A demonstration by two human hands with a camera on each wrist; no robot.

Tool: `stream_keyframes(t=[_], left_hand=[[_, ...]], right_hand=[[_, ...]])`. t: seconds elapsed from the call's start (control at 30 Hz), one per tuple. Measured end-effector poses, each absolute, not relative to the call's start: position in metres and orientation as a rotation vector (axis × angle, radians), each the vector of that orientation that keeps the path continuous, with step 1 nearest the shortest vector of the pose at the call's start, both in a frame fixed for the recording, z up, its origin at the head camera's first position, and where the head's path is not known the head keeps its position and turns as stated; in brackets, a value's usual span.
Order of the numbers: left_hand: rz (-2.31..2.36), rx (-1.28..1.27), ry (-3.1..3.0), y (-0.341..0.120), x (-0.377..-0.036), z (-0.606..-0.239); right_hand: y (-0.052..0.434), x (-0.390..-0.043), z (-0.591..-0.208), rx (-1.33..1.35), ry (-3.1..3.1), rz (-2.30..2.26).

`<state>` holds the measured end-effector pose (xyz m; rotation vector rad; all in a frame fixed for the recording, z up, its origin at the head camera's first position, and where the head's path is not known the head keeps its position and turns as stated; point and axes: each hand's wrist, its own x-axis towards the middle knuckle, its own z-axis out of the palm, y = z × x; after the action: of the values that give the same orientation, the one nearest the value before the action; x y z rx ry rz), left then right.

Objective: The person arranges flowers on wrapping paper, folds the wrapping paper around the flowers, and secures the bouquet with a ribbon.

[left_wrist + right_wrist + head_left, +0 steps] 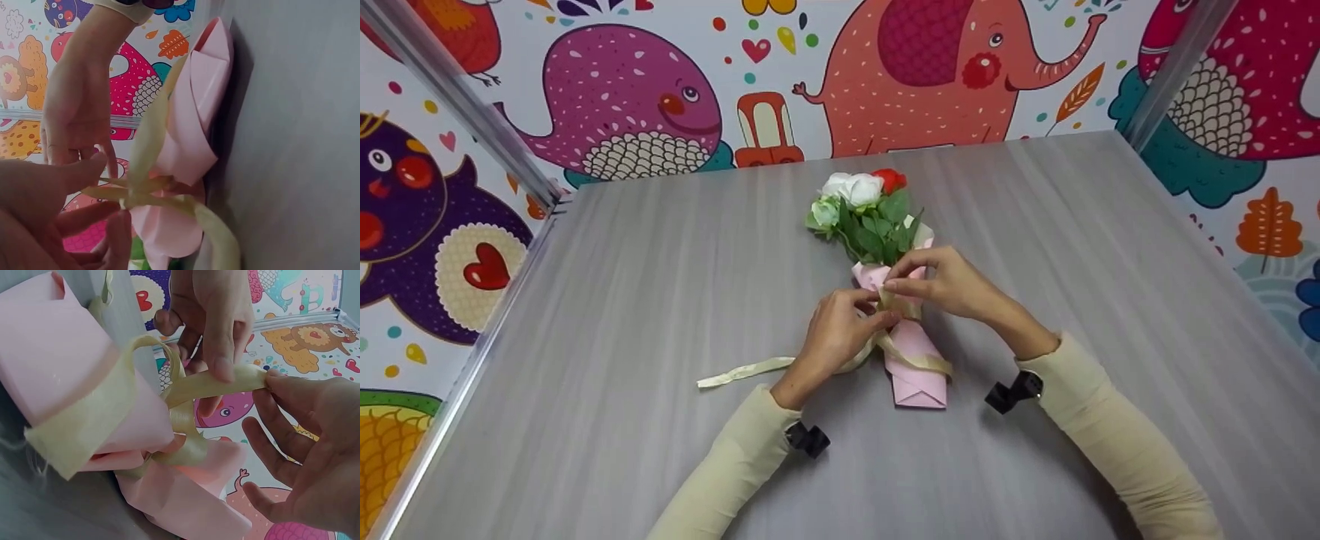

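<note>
A small bouquet point(864, 214) of white and red flowers with green leaves lies on the grey table point(660, 300), wrapped in pink paper point(913, 360). A cream ribbon point(746, 370) circles the wrap and trails off to the left. My left hand point(877, 319) pinches the ribbon at the wrap's middle. Just above it, my right hand point(894, 283) pinches another ribbon strand. In the left wrist view the ribbon point(149, 146) crosses the pink paper point(197, 107) by my left fingers point(115, 225). The right wrist view has the ribbon point(208, 385) held taut between both hands over the paper point(56, 354).
Walls with cartoon animal prints point(630, 97) close in the table at the back and on both sides. Metal frame posts point(457, 97) stand at the back corners. Bare table surface lies all round the bouquet.
</note>
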<state>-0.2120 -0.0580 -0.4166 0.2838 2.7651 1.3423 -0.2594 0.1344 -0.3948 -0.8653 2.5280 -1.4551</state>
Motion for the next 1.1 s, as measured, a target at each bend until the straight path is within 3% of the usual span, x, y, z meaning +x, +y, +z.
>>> stream_keyframes(t=[0.43,0.73,1.1], left_hand=[[1.486,0.219,2.672,-0.061,-0.216,-0.42],[1.504,0.1,2.641,-0.062,-0.221,-0.422],[1.521,0.046,2.611,-0.063,-0.223,-0.423]], right_hand=[[0.141,-0.238,-0.386,-0.812,2.684,-1.183],[0.137,-0.209,-0.404,-0.756,2.712,-0.804],[0.129,-0.201,-0.417,-0.898,2.793,-0.683]])
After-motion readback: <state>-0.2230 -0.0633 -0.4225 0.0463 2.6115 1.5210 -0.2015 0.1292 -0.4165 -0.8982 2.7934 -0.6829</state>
